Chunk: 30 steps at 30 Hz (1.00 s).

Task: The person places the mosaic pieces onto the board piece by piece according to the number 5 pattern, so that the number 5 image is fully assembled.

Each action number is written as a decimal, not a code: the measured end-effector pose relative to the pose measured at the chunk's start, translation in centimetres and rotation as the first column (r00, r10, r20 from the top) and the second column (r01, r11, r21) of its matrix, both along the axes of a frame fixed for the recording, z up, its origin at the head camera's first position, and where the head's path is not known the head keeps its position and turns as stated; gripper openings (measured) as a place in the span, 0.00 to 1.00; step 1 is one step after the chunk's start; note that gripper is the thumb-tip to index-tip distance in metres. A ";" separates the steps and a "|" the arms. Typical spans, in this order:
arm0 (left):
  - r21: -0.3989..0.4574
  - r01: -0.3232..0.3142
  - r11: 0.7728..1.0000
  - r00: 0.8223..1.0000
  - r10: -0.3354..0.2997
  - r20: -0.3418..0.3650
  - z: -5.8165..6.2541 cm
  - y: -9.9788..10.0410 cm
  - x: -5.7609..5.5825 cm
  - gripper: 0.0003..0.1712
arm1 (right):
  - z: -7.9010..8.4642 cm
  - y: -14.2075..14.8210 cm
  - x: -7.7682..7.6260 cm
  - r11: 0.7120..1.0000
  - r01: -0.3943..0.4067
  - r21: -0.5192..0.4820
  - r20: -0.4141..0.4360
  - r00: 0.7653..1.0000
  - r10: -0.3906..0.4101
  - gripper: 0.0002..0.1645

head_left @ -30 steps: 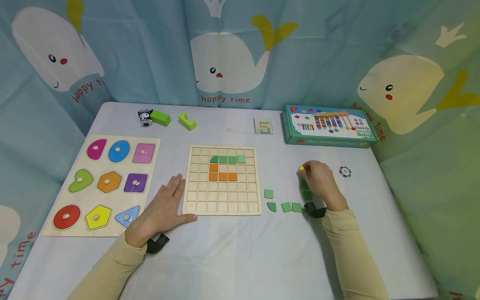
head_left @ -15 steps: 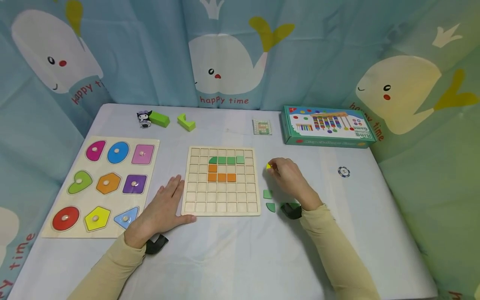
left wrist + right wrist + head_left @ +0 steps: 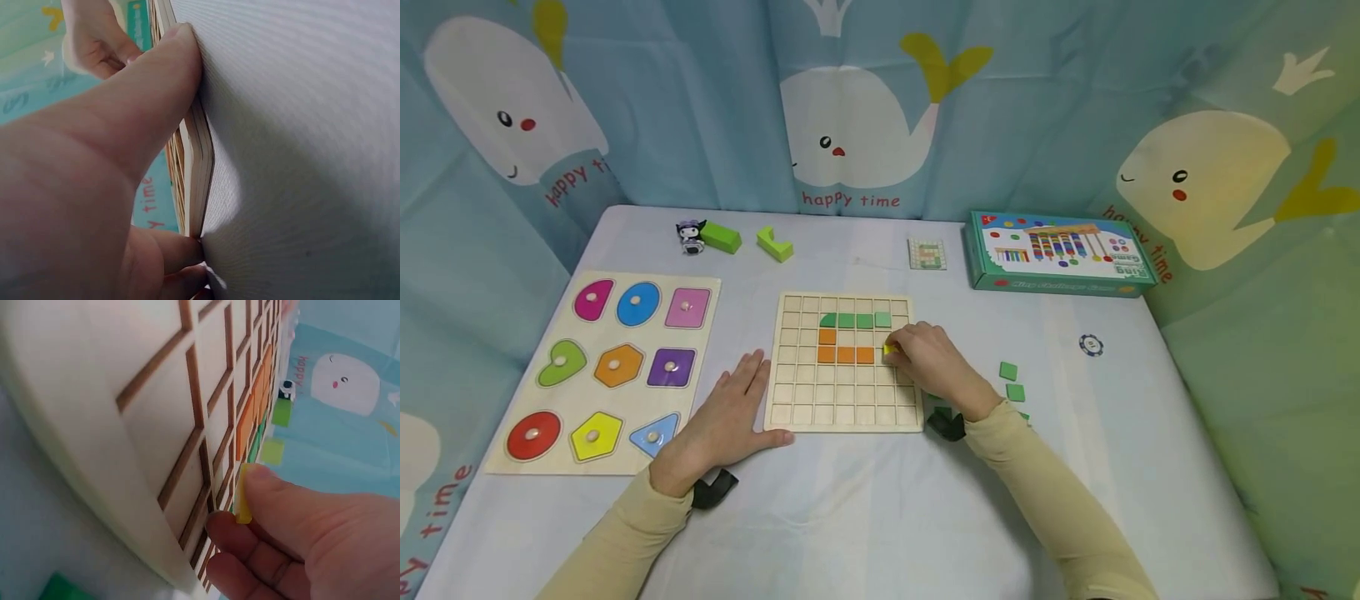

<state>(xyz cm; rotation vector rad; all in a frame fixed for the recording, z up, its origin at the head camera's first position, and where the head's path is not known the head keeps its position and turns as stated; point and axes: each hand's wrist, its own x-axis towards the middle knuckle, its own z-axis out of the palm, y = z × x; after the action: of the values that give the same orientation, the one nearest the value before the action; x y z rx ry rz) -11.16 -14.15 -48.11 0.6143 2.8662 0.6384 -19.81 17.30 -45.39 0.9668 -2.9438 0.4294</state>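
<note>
A: Your right hand (image 3: 928, 360) is pinching the yellow tile (image 3: 242, 509) between thumb and fingers, holding it at the board (image 3: 846, 392), just right of the orange tiles (image 3: 846, 355)
B: Your left hand (image 3: 730, 417) is resting against the board's edge, fingers extended, grasping nothing; you're probably doing best by squaring the tile, then pressing gently

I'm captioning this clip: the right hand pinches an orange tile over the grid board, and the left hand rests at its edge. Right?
Only the colour is wrong: the right wrist view shows a yellow tile. The right hand pinches it over the grid board, and the left hand rests at its edge.
</note>
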 end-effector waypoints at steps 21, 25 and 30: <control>-0.008 0.003 1.000 1.000 -0.003 0.008 0.2 0.0 0.0 0.64 | -0.6 -1.1 0.1 1.000 0.011 0.006 -0.043 0.999 -0.011 0.13; -0.012 0.004 1.000 1.000 -0.004 0.012 0.1 0.0 0.0 0.64 | -0.4 -0.5 0.2 1.000 0.023 -0.017 -0.015 1.000 -0.023 0.12; -0.014 0.004 1.000 1.000 -0.004 0.023 0.0 0.0 0.0 0.64 | 0.0 1.9 0.2 0.997 0.018 -0.073 -0.011 1.000 -0.019 0.09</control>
<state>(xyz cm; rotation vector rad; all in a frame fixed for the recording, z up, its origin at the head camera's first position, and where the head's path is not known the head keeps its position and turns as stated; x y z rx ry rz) -11.19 -14.15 -48.14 0.6069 2.8453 0.6198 -19.62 19.18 -45.43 0.9295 -2.9019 0.5249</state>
